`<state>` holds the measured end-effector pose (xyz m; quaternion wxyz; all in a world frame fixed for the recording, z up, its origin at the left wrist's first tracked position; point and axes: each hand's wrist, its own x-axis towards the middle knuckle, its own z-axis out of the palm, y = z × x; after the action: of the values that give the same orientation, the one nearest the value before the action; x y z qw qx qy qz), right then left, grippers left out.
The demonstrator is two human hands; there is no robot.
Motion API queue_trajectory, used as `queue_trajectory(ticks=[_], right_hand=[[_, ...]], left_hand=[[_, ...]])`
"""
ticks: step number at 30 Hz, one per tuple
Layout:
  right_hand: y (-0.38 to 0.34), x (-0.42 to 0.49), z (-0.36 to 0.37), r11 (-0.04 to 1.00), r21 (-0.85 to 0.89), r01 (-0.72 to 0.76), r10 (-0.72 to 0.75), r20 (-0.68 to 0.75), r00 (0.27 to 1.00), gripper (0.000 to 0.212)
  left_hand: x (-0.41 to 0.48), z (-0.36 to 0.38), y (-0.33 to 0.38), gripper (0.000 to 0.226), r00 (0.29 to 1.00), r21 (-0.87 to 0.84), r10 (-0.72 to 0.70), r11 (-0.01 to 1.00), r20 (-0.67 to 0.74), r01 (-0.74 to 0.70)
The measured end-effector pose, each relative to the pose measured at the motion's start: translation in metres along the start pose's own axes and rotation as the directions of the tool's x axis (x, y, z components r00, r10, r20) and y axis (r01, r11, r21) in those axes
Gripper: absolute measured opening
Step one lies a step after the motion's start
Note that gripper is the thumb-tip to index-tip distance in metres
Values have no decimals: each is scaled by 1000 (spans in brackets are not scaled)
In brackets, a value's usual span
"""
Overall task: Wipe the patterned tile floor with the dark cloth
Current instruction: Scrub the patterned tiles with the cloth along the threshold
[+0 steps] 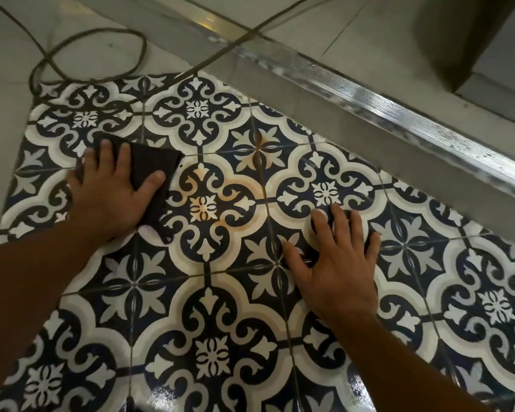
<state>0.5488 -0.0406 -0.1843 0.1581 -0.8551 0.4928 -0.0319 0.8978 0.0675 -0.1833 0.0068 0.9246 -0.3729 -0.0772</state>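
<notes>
The patterned tile floor has dark blue and white floral motifs and fills most of the view. Orange-brown stains mark the tiles near the middle. A dark folded cloth lies flat on the tiles at the left. My left hand presses down on it with fingers spread, thumb over its right side. My right hand rests flat on the bare tiles to the right, fingers apart, holding nothing.
A metal threshold strip runs diagonally across the upper right. A dark cable loops over the plain light tiles at the upper left and crosses the strip. A dark object's base stands at the top right.
</notes>
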Motion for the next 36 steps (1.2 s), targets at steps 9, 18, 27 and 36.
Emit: queue_trajectory(ticks=[9,18,27,36], right_hand=[[0,-1,2,1000,-13,-10,10,-16,1000,80],[-3,1,-2,999,-27,-22,23,35,999,83],[-4,0,-5,1000,-11,-10,10,30,1000,82],[-5,0,-6,1000,-3,-17,17,40,999,83]], left_hand=[[-12,-4,-28,98,974,45,202,977,103,-207],[21,-17,-8,100,976,7,33,999,215,-35],[62,1,64,72,945,6,324,946,32,-325],[92,-3,56,71,954,49,298,953,39,-300]])
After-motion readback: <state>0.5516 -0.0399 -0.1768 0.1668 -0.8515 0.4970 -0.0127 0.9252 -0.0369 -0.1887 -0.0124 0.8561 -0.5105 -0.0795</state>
